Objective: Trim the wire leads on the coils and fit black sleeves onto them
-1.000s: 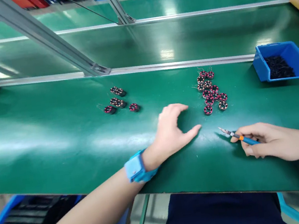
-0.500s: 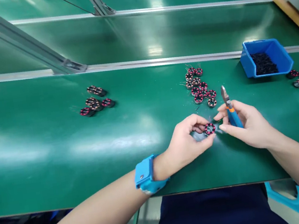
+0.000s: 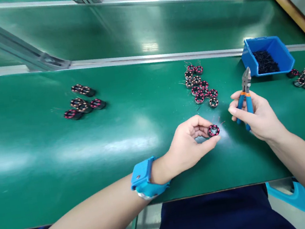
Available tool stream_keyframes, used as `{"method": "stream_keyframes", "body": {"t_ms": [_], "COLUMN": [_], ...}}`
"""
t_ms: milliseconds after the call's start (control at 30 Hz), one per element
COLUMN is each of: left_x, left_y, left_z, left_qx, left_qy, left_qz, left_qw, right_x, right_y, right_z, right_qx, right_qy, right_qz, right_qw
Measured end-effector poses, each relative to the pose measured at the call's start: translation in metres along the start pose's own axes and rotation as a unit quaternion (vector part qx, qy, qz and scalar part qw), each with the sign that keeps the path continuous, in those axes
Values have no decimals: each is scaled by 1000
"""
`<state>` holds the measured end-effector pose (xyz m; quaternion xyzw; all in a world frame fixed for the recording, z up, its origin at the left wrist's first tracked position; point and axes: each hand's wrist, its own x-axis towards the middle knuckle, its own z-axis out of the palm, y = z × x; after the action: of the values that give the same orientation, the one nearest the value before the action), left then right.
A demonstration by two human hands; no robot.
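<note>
Between thumb and fingers, my left hand (image 3: 192, 141) grips a small ring-shaped motor stator (image 3: 213, 130) with pink-red windings; thin wire ends stick out on its far right side. My right hand (image 3: 258, 116) is to the right, closed round a pair of diagonal cutters (image 3: 246, 96) with blue and orange handles. The cutters' jaws point away from me, and their handles are slightly spread. Beyond my hands lies a cluster of similar stators (image 3: 201, 88), some with pink and some with copper-coloured windings.
A blue bin (image 3: 284, 58) of small black pieces stands at the back right. More stators (image 3: 303, 78) lie beside it, and another group (image 3: 82, 102) sits at left. A metal rail (image 3: 133, 62) runs along the back of the green table (image 3: 65, 181).
My right hand has moved right, away from the stator, and the cutters have turned so both handles show. My left hand keeps hold of the stator. The camera view has shifted slightly.
</note>
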<state>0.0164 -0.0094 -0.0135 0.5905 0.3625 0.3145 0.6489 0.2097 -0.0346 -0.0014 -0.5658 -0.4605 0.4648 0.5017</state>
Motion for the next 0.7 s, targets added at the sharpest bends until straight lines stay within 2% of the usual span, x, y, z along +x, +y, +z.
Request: {"method": "stream_keyframes", "body": {"t_ms": [167, 267, 367, 467, 600, 700], "left_x": [0, 1, 1, 1, 0, 3], "left_y": [-1, -2, -2, -1, 0, -2], "left_z": [0, 0, 0, 1, 1, -1], "left_qx": [-18, -18, -18, -21, -21, -18], "left_qy": [4, 4, 11, 14, 5, -7], "left_qz": [-7, -10, -15, -19, -16, -11], "left_qw": [1000, 1000, 1000, 1000, 1000, 1000], "right_x": [-5, -5, -1, -1, -2, 3], "right_y": [-1, -1, 0, -2, -3, 2], "right_z": [9, 8, -4, -10, 6, 11], "right_qx": [-45, -67, -50, -26, -28, -31], "right_qy": [-72, -46, -4, -27, -89, -64], "right_qz": [-3, -22, -12, 18, 31, 14], "right_qw": [996, 996, 999, 999, 995, 997]}}
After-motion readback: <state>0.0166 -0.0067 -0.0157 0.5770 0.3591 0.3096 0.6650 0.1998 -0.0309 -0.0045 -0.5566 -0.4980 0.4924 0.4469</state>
